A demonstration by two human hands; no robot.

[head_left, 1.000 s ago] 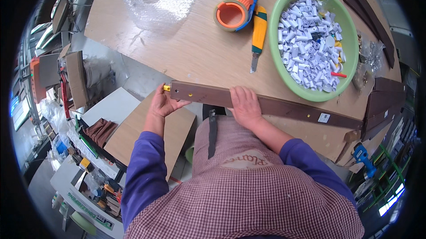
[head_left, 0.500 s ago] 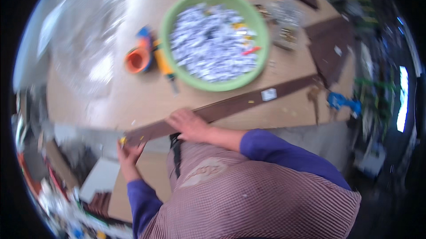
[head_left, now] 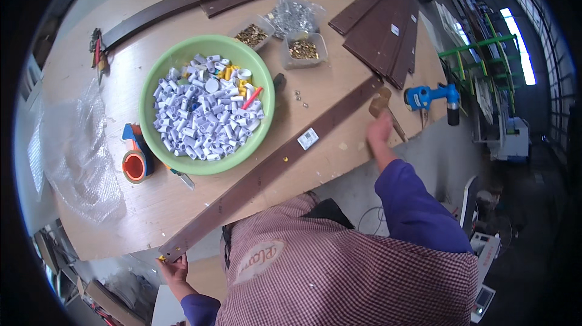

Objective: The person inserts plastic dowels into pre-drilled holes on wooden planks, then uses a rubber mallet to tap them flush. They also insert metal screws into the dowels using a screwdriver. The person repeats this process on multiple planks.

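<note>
A long dark brown board (head_left: 242,188) lies slantwise along the near side of the table, a white label on its face. My left hand (head_left: 176,270) grips its near left end, fingers underneath, beside a small yellow piece (head_left: 162,258) at the tip. My right hand (head_left: 379,131) is at a mallet (head_left: 380,103) with a light brown head, by the board's far right end. The right fingers are blurred against the handle, so whether they close around it is unclear. A blue power tool (head_left: 431,96) lies right of the mallet.
A green basin (head_left: 267,121) holds white plastic tubes. Behind it are tubs of brass-coloured fittings (head_left: 304,50) and a bag of metal parts (head_left: 294,14). More brown boards (head_left: 373,20) lie at the back right. Orange tape (head_left: 134,166), a knife blade (head_left: 187,180) and bubble wrap (head_left: 82,162) lie left.
My right hand has left the middle of the board and reached right to the mallet. My left hand stays at the board's end. The view has turned toward the right.
</note>
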